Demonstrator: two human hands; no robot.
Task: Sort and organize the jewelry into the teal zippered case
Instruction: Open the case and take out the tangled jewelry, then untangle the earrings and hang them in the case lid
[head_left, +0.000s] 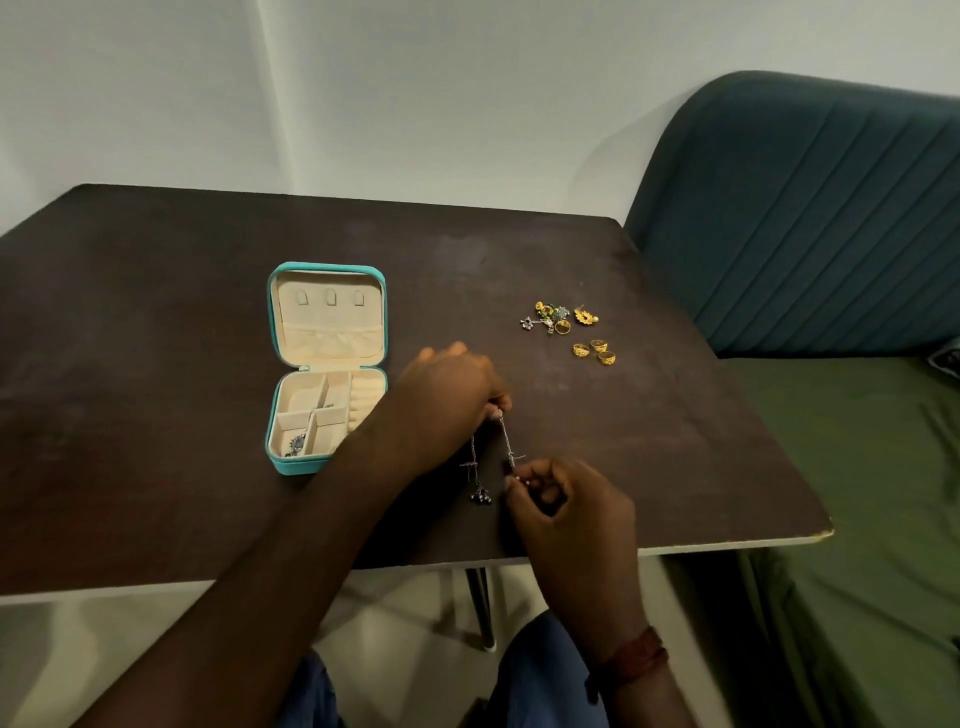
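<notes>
View: head camera; all entries below are read from it.
Risk, tangling: the silver chain (506, 441) runs in two strands, and the free strand ends in a dark bead cluster (480, 496). If the strands swing together during transfer, they are likely to twist or knot.
Risk, snagging: the bead cluster hangs just above or on the surface (156, 338); contact cannot be confirmed. Dragging it sideways could catch it on the case wall.
Risk, drop: both grips are fingertip pinches on thin links. If one pinch slackens, that end will probably fall.
Risk, mixing: a dark pendant piece (297, 444) already lies in the near-left compartment, so laying the chain on top of it could foul both.
Left hand (447, 395): back of the hand up, forearm crossing the near edge of the surface, fingers curled down and pinching the upper end of the chain.
Right hand (571, 499): nearer the person, knuckles up, thumb and fingertips closed on the lower end of the second strand.
Teal case (296, 466): lies open, left of both hands and close to the left forearm.
Chain location: held between the hands, outside the case.
Unsorted items: the loose pile (556, 317) and three gold rings (595, 351) sit well apart, on the far right.
</notes>
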